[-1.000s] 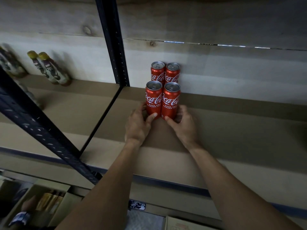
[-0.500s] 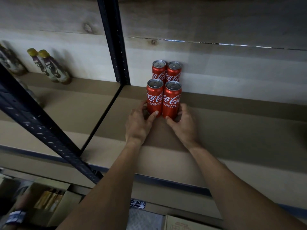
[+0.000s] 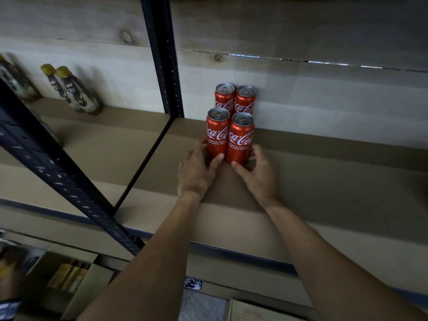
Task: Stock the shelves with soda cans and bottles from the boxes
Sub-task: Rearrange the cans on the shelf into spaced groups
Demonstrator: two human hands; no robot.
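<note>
Brown shelf board (image 3: 324, 181): four red cans (image 3: 240, 140) upright in tight square at back; bottles (image 3: 76, 96) in left bay.

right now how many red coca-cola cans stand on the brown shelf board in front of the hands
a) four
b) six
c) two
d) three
a: the red coca-cola cans stand upright in a two-by-two block on the brown shelf board, with the left hand and the right hand each gripping one can of the front pair.
</note>
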